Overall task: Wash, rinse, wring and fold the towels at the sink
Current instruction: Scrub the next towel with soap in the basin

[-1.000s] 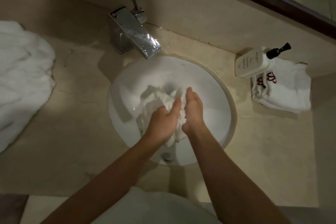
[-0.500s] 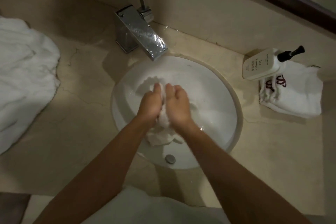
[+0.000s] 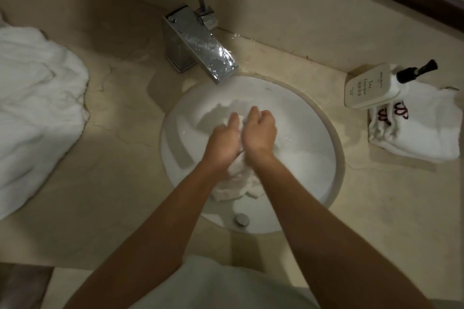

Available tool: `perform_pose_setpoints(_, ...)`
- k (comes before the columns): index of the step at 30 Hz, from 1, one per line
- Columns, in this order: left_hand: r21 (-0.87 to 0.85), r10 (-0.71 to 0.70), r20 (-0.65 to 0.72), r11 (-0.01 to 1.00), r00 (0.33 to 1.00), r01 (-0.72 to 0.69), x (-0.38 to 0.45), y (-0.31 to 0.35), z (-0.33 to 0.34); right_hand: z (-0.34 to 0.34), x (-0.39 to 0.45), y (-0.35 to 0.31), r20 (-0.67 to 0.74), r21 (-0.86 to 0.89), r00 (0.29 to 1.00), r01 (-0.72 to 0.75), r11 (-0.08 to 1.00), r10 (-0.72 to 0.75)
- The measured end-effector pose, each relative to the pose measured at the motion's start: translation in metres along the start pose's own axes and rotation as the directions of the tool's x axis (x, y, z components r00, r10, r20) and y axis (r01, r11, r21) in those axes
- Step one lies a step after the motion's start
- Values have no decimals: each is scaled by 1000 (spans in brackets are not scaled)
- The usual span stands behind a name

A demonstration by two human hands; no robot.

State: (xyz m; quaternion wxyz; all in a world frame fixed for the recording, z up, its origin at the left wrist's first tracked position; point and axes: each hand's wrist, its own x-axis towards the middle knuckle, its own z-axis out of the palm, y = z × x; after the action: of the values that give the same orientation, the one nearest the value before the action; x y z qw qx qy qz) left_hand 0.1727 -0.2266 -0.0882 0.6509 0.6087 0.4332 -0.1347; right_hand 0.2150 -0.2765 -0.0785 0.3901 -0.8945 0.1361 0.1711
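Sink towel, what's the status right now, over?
Left hand and right hand: both have a grip on the wet towel. Towel bunched inside the sink, below the faucet. Nothing in the way.

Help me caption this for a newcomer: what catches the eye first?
Two hands, the left hand and right hand, squeeze a wet white towel in the round white sink at centre. Behind it stands a chrome faucet; a soap bottle lies on a folded towel at right.

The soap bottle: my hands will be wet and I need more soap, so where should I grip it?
Grip the soap bottle across its flat white body from above; it lies on its side, half on the folded towel, pump pointing right.
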Motion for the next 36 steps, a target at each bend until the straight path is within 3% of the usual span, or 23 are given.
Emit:
perform_pose_setpoints(2,54,-31,11,998,999,30,-17,-18,9,-2,14,13,15,38,991,-134,990,134)
perform_pose_setpoints(5,68,-74,7,995,997,73,-21,-30,10,2,-3,35,29,67,985,-172,983,170)
perform_pose_setpoints(9,-98,-166,-91,983,982,157,3,-16,-3,6,-41,27,105,82,992,67,994,-75)
perform_pose_setpoints(10,-84,-145,-84,987,986,138,-1,-12,-3,5,-34,22,83,94,992,87,992,-95)
perform_pose_setpoints(12,87,-4,-24,996,1000,6,-14,-8,3,-2,-2,13,-2,111,1000,-19,994,19)
perform_pose_setpoints(15,218,92,16,971,996,-93,-23,-1,3,-6,20,15,5,120,987,-163,979,164)
perform_pose_setpoints(19,54,-39,-66,998,997,43,8,6,-5,9,-26,18,67,91,996,59,994,-65)
perform_pose_setpoints(22,126,61,11,990,998,-62,-18,-5,5,-4,2,23,-103,285,991,-56,957,89)
perform_pose_setpoints(24,241,171,26,955,985,-172,-37,-20,7,-22,27,32,-99,343,965,-196,919,243)
perform_pose_setpoints(25,231,173,-3,958,985,-167,-40,-28,4,-30,36,41,-24,404,942,-297,865,335)
perform_pose_setpoints(26,160,117,-58,981,991,-106,-36,-37,-1,-38,38,49,126,543,891,-429,721,435)
perform_pose_setpoints(27,-49,-25,-45,999,999,23,-30,-46,-8,-46,34,59,292,623,822,-551,554,489)
perform_pose_setpoints(28,-301,-175,62,935,983,185,-24,-51,-15,-52,28,70,385,663,776,-609,435,500)
perform_pose_setpoints(29,-491,-262,198,808,945,327,-17,-58,-22,-56,20,85,443,675,738,-648,353,509)
perform_pose_setpoints(30,-595,-297,298,685,907,420,-13,-63,-26,-57,9,103,489,680,686,-687,257,539)
perform_pose_setpoints(33,-641,-336,381,575,862,508,-1,-71,-33,-59,-19,136,592,682,649,-719,132,478)
perform_pose_setpoints(35,-649,-370,374,551,850,525,5,-75,-34,-55,-23,141,731,661,606,-744,-100,314)
perform_pose_setpoints(36,-648,-378,395,532,838,545,8,-76,-34,-52,-27,130,727,645,602,-764,-28,328)
